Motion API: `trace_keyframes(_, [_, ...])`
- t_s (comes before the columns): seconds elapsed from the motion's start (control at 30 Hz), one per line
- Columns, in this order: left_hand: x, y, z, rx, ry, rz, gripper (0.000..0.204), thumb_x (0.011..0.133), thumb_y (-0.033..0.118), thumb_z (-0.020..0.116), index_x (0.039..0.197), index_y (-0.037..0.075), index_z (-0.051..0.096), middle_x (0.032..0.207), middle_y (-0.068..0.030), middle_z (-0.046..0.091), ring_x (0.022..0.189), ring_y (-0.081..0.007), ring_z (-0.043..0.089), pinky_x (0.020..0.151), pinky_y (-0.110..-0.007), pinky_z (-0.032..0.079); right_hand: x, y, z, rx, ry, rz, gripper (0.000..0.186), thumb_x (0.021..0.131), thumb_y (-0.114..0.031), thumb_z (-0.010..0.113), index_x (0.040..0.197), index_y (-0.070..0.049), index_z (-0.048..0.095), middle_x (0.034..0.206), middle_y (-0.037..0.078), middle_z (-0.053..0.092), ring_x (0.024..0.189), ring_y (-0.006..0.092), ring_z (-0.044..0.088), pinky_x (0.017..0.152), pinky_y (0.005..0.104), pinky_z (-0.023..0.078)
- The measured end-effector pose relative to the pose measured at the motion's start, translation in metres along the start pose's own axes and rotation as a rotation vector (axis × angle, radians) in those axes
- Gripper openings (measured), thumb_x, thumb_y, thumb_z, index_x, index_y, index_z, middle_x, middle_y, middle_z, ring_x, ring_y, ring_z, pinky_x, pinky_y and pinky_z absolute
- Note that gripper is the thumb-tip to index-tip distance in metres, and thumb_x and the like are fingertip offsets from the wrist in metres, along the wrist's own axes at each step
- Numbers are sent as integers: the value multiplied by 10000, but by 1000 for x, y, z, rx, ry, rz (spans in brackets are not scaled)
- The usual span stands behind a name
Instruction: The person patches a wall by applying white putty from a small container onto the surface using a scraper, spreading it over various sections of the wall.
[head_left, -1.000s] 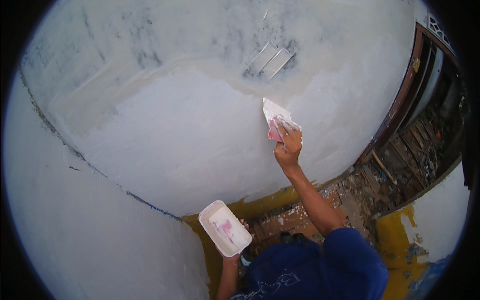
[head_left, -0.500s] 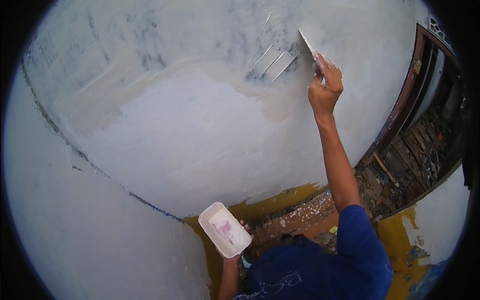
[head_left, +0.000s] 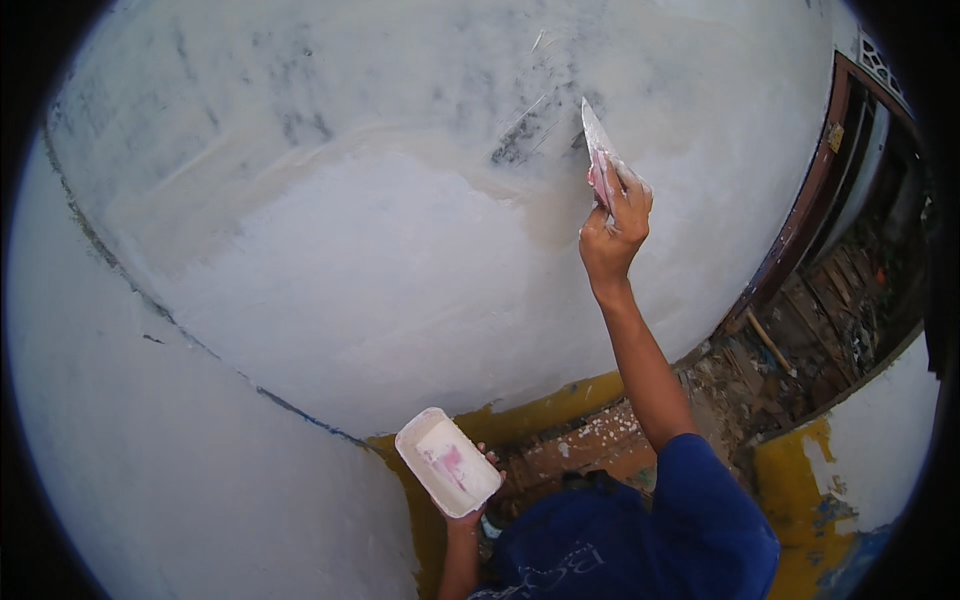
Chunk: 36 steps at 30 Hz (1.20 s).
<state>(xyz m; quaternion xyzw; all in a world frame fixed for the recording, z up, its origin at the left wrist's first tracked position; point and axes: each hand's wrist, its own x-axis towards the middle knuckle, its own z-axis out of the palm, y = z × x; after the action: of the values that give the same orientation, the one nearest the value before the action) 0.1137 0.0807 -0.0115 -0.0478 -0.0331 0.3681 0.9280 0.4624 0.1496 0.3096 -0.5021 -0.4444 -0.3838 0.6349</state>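
My right hand (head_left: 617,225) grips a putty knife (head_left: 599,140), its pale blade tilted against the wall (head_left: 400,250) and smeared with white filler, as are my fingers. Left of the blade lies a dark, roughly coated patch (head_left: 520,135) with a few raised filler lines. Low in front of me, my left hand (head_left: 468,520) supports a shallow white rectangular tray (head_left: 420,430) from beneath and along its right side; most of those fingers are hidden behind it. White filler with a pink streak lies in the tray.
A second wall (head_left: 200,430) meets this one at a dark corner line on the left. At right stands a brown door frame (head_left: 800,215). Rubble and a wooden stick (head_left: 770,342) lie on the ground beside it. Yellow paint (head_left: 560,405) runs along the wall's foot.
My right hand has come down and left with the putty knife, over the patch. Several raised filler lines there are now smoothed away. The tray has hardly moved.
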Motion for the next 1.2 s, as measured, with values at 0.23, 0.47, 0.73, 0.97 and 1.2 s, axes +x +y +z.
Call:
trace_keyframes(0.23, [5,4,7,-5,19,-65,836,839,593,643,1476,118,383,1444,-231,438,1312,-463,431,1054,-728,307,-100,-7,-5,39,-263,-186,662,585,154,493,1195,-21,680,1201,140,637,1163,339,572,1054,434,398])
trace_keyframes(0.47, [5,5,-7,-8,8,-71,835,836,600,641,1478,131,384,1444,-229,440,1319,-461,427,1062,-738,287,54,50,-52,-76,154,-23,568,726,200,482,1223,-17,652,1116,108,682,972,246,614,809,314,514])
trace_keyframes(0.73, [5,1,-7,-83,8,-77,860,817,606,663,1478,131,385,1453,-219,436,1330,-440,422,1079,-725,268,-76,-11,-22,-8,-326,-150,641,629,156,517,1222,-42,659,1192,134,657,1154,333,589,1007,432,448])
trace_keyframes(0.97, [5,4,-4,52,-25,-43,833,832,598,648,1469,121,401,1440,-228,443,1313,-450,440,1054,-732,304,-45,-5,-39,79,-135,-113,609,634,183,503,1178,-27,679,1109,144,691,1053,348,627,932,402,485])
trace_keyframes(1.2, [5,-1,-4,-39,14,-47,811,838,595,641,1466,137,409,1445,-226,441,1312,-453,441,1049,-734,308,76,77,-31,-231,94,-201,638,707,181,511,1294,-47,613,1228,124,635,1186,322,550,1014,408,418])
